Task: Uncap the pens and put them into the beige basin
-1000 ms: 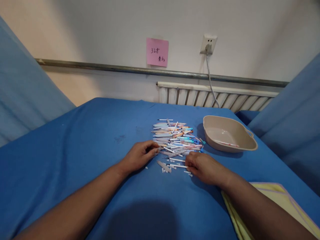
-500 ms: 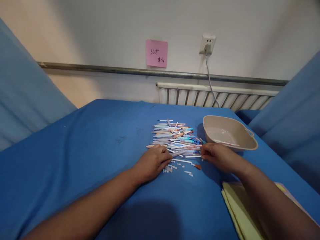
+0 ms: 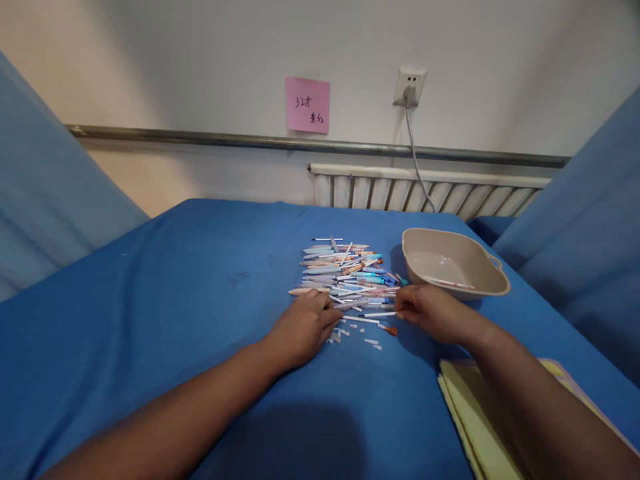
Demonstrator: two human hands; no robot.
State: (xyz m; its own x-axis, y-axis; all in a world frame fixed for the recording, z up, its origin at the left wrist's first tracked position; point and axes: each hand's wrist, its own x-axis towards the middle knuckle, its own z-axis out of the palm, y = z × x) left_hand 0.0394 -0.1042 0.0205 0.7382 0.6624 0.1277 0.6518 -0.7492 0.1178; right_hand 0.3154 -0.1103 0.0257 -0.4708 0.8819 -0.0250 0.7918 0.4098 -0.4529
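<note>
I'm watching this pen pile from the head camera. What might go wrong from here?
1. Small white pieces lie loose by the left hand; a sweep of the fingers might scatter them.
2. The right hand seems to pinch a thin white stick close to the pile of pens; those overlap, so a snag could disturb several.
3. The beige basin is just beyond the right hand, so a careless move might bump it.

The left hand [image 3: 306, 328] rests at the near left edge of a pile of pens [image 3: 345, 271] on blue cloth [image 3: 175, 287]. The right hand [image 3: 431, 311] pinches a thin white stick [image 3: 381, 314] near a beige basin [image 3: 443, 257] and a yellow towel [image 3: 467, 410].
</note>
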